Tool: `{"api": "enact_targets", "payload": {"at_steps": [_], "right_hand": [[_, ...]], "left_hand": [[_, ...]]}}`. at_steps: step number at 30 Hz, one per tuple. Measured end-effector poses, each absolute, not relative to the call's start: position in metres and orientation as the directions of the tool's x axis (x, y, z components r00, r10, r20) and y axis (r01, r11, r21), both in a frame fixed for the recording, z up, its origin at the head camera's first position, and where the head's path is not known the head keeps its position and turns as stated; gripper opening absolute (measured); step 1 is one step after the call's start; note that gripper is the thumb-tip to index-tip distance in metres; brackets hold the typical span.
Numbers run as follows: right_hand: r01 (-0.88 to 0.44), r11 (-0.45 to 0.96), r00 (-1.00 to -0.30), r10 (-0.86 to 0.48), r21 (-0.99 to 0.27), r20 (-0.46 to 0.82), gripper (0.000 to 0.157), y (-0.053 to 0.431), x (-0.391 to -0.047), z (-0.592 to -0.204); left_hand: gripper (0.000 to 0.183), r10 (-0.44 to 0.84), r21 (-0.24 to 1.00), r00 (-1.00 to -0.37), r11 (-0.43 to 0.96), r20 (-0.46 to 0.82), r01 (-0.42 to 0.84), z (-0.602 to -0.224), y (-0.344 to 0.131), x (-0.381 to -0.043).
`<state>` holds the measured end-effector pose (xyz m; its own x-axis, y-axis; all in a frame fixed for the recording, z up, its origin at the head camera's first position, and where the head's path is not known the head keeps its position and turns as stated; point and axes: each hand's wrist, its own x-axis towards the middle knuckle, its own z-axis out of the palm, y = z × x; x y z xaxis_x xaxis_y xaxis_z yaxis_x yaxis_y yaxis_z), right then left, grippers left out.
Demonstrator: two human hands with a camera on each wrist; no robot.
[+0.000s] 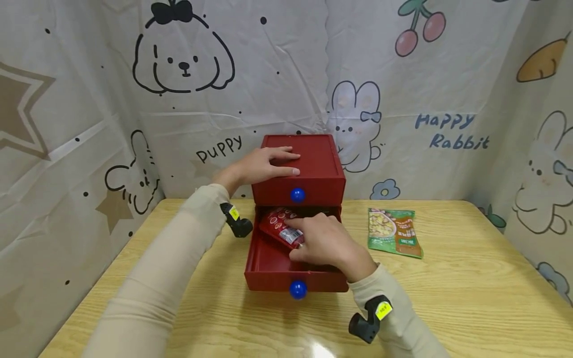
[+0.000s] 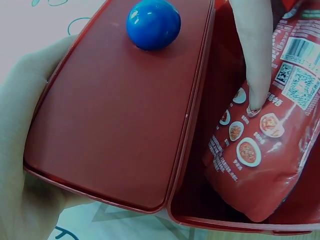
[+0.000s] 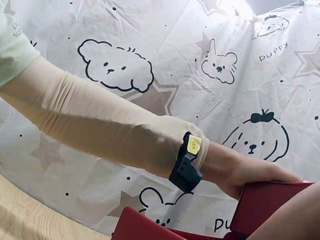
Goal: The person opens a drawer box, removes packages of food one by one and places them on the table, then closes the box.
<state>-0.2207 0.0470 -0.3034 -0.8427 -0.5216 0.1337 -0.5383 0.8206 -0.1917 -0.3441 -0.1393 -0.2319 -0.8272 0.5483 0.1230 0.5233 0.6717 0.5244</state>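
Note:
A small red two-drawer box (image 1: 304, 155) stands on the table, its lower drawer (image 1: 277, 281) pulled out and its upper one closed. My left hand (image 1: 264, 166) rests on the box's top at the left, fingers spread. Inside the lower drawer lies a red printed food packet (image 1: 279, 226), slanted toward the left side. My right hand (image 1: 329, 241) reaches into this drawer over the packet. Its index finger (image 2: 255, 65) stretches straight onto the packet's printed face in the left wrist view, near the barcode. The other right fingers are mostly hidden by the back of the hand.
A green and brown food packet (image 1: 395, 232) lies flat on the wooden table (image 1: 465, 278), right of the box. Blue ball knobs, the upper one (image 1: 297, 195) and the lower one (image 1: 298, 289), stick out from the drawer fronts. A printed curtain (image 1: 277, 99) hangs behind.

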Motion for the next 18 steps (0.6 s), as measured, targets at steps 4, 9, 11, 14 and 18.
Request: {"api": "enact_targets", "payload": {"at_steps": [4,9,11,14,18], "right_hand": [[-0.512,0.831,-0.858,-0.483,-0.216,0.176,0.051,0.047,-0.219,-0.299],[-0.491,0.840,-0.867,-0.445,-0.231,0.225,0.041,0.047,-0.214,-0.291],[-0.494,0.839,-0.865,-0.448,-0.228,0.226,0.041,0.048,-0.210,-0.289],[-0.505,0.834,-0.859,-0.461,-0.223,0.221,0.040,0.051,-0.205,-0.286],[-0.526,0.819,-0.848,-0.484,-0.228,0.215,0.035,0.054,-0.199,-0.281]], "left_hand": [[0.066,0.559,0.520,-0.818,0.662,0.138,0.540,-0.230,-0.137,-0.344],[0.065,0.557,0.516,-0.818,0.663,0.144,0.543,-0.229,-0.137,-0.346],[0.064,0.556,0.516,-0.820,0.667,0.136,0.538,-0.230,-0.137,-0.346],[0.065,0.554,0.511,-0.823,0.674,0.128,0.533,-0.232,-0.137,-0.347],[0.064,0.555,0.505,-0.821,0.675,0.134,0.539,-0.234,-0.137,-0.348]]}}
